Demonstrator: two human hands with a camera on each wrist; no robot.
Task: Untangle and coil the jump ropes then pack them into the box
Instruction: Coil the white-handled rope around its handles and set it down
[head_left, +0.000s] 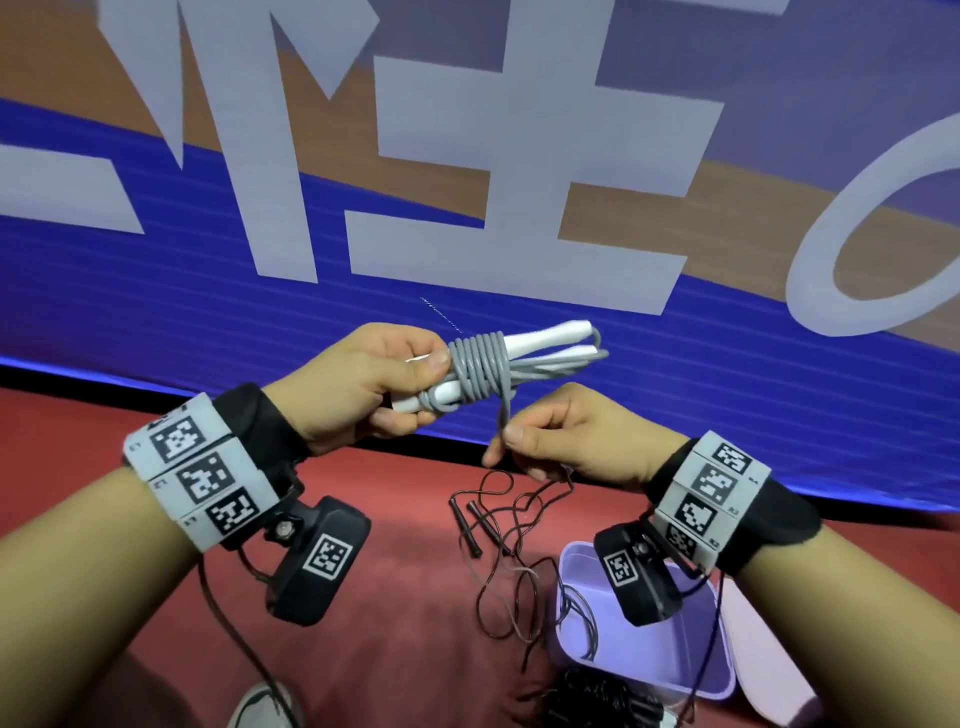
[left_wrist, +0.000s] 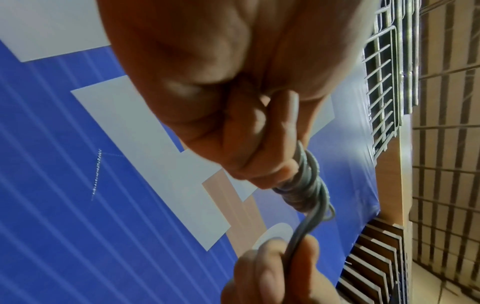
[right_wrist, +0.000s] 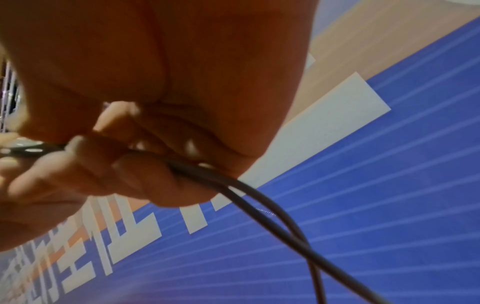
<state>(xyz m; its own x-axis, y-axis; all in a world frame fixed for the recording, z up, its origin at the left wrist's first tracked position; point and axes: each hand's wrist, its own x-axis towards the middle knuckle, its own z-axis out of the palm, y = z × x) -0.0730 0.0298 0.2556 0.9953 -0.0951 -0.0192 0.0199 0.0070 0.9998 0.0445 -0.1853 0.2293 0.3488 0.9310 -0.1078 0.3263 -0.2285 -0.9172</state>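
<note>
Left hand (head_left: 363, 384) grips the coiled grey jump rope with white plastic handles (head_left: 488, 371); right hand (head_left: 566, 436) pinches its loose end just below. Open lilac plastic box (head_left: 696, 670) near right.

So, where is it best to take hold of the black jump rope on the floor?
Probably the two black handles: they lie side by side on the red floor, rigid and clear of the loose cord tangle. Come from above, fingers closing across both.
</note>
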